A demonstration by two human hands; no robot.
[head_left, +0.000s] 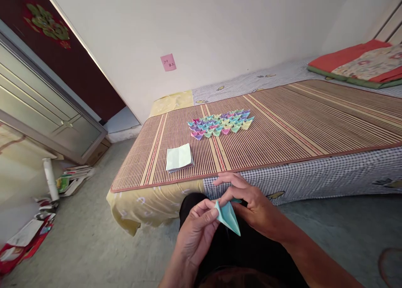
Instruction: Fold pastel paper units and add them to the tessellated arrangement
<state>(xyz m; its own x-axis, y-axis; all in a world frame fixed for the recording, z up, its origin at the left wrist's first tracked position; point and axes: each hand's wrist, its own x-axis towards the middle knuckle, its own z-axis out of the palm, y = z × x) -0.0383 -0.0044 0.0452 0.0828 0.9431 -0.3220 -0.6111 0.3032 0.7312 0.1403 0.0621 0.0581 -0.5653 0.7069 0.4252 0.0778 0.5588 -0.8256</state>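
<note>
Turquoise paper [229, 219], folded to a sharp point, is held above a person's dark-clad lap [245, 256] at the near side of a bed [157, 202]. Its left end is pinched between thumb and fingers of the left hand [199, 225]. Its far edge is met by the bent index finger of the right hand [254, 206], whose other fingers are partly spread; whether it is gripped by the right thumb cannot be told. On a striped mat [276, 131], small folded paper shapes [221, 123] in pastel colours are arranged in close rows. A stack of pale sheets [179, 157] is set nearer and to the left. Folded bedding [361, 63] is seen at far right; a pink note [168, 62] is fixed to the wall [220, 28].
</note>
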